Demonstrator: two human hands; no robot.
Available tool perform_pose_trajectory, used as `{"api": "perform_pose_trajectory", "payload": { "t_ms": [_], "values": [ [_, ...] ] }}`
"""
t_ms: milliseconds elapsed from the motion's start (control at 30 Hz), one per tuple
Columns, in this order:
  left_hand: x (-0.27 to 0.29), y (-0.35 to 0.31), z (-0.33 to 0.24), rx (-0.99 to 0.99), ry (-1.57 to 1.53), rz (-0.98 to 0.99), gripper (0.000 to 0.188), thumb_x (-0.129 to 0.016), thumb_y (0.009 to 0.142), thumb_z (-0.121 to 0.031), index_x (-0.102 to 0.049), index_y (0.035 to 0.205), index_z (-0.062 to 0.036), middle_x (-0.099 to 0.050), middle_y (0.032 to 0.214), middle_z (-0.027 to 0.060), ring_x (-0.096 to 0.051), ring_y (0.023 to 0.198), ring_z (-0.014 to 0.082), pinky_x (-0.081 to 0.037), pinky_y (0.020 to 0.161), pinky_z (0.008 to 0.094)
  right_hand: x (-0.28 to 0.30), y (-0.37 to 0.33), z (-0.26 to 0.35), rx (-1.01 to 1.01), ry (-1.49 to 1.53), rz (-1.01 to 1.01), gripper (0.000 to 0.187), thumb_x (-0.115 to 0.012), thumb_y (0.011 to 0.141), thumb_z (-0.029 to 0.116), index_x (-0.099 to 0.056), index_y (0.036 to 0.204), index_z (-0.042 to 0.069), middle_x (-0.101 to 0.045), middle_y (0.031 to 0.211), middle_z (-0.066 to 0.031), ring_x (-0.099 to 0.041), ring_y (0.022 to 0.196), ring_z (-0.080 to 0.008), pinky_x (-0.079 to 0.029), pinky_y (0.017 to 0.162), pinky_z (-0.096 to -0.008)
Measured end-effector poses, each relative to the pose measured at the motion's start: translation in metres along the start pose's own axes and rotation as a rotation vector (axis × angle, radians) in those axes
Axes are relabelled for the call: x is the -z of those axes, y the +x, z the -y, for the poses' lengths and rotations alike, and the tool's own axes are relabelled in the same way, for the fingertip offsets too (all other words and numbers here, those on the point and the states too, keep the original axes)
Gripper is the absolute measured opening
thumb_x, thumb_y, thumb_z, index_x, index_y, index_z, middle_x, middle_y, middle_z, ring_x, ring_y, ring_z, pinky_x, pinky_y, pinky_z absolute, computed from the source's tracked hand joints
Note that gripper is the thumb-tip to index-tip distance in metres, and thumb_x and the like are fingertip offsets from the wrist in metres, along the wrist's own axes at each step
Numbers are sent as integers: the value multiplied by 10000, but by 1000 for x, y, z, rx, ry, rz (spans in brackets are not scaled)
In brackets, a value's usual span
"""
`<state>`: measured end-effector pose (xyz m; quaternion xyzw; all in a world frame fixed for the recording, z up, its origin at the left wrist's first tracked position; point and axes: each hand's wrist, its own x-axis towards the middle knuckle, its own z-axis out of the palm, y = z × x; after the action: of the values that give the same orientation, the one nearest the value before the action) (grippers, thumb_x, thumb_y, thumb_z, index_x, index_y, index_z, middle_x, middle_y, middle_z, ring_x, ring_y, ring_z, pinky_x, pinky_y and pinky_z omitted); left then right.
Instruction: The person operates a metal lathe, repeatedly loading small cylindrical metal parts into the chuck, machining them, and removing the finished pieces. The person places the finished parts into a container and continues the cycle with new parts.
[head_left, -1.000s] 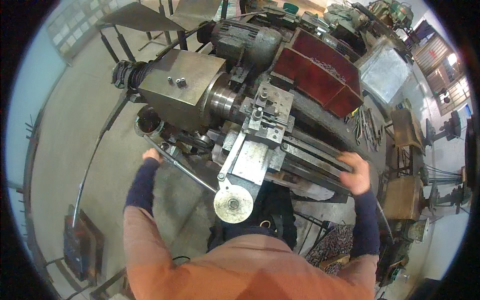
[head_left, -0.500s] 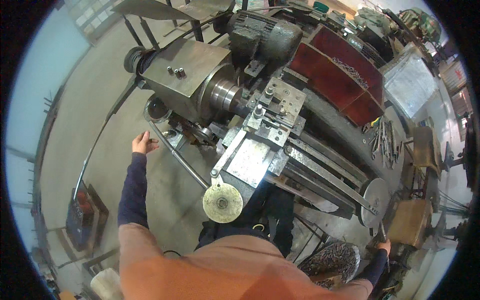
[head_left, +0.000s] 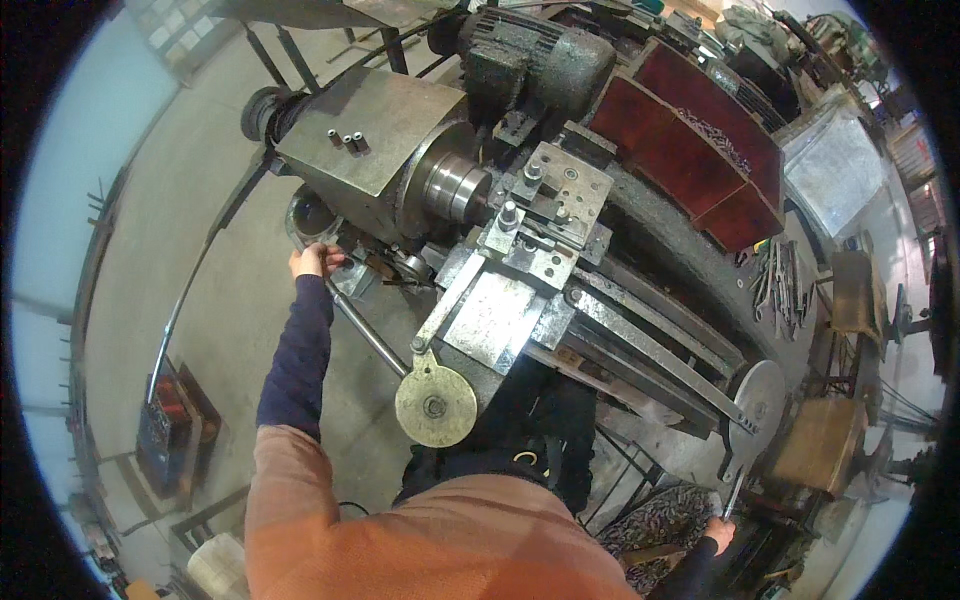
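Both hands are on the big greasy steel lathe point(head_left: 520, 240): left hand point(head_left: 312, 260) curls its fingers over a lever below the boxy headstock, right hand point(head_left: 718, 533) apparently grips the thin handle under the round tailstock handwheel point(head_left: 757, 400).

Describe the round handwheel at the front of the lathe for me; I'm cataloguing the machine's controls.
The handwheel is a flat, solid disc of pale, yellowish worn metal with a small dark hub bolt at its centre. It faces up toward the camera, hanging off the front of the carriage, just above the person's orange top. A grey metal arm runs from its upper edge up to the carriage. No hand touches it: the left hand is at the headstock controls, the right hand far off by the tailstock end.
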<state>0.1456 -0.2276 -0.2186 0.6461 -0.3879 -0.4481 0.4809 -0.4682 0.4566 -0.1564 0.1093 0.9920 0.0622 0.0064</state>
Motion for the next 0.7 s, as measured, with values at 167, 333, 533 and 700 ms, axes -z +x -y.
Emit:
{"api": "perform_pose_trajectory", "payload": {
  "t_ms": [167,333,533,700],
  "values": [
    [-1,-15,-17,32,-89,-33,196,-471,752,-21,-427,917,74,-613,721,200,-618,513,250,-462,394,288,4,-13,4,22,64,45,426,-584,675,324,-625,987,36,-617,1008,-200,-572,943,-388,-443,805,-449],
    [-5,-25,-28,23,57,-71,187,-474,736,0,-423,872,118,-605,700,201,-615,499,257,-469,394,305,8,0,11,-12,50,89,478,-593,662,361,-609,999,23,-599,1031,-227,-552,979,-401,-427,835,-455],
    [5,15,10,22,-249,-39,184,-478,707,17,-445,860,115,-597,675,207,-601,462,271,-504,411,352,26,123,22,291,-262,-88,423,-563,751,410,-584,969,47,-616,1013,-152,-577,957,-338,-458,794,-436],
    [6,9,22,-13,-78,150,272,-551,757,-68,-438,934,105,-600,692,203,-606,481,273,-519,435,370,45,132,61,97,-205,-120,376,-564,757,347,-573,1055,117,-597,1093,-105,-549,1031,-292,-419,851,-447]
  ]
}}
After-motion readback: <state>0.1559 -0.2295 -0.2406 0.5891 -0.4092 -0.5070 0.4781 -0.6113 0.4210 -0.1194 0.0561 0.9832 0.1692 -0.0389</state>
